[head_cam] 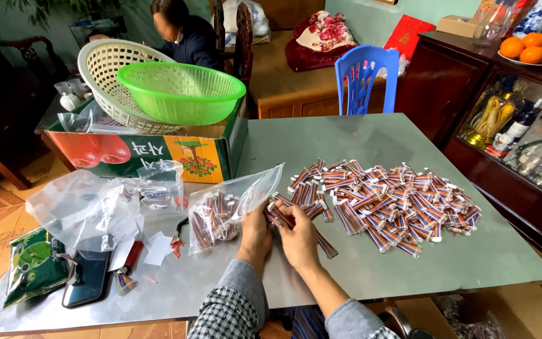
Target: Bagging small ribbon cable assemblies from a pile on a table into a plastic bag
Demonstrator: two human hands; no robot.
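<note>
Sitting at the near edge of the grey metal desk, both hands are kept busy. A small bundle of striped ribbon-cable pieces is pinched between the left hand and the right hand, fingers curled around it. The clear plastic bag partly filled with cables is touched by the left hand. The big pile of loose ribbon cables is spread just right of the bundle.

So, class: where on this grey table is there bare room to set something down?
Bare: the far right corner beside the blue chair, and the near edge right of the right hand. Crowded: the cable pile mid-table, and the plastic bags at left.
</note>
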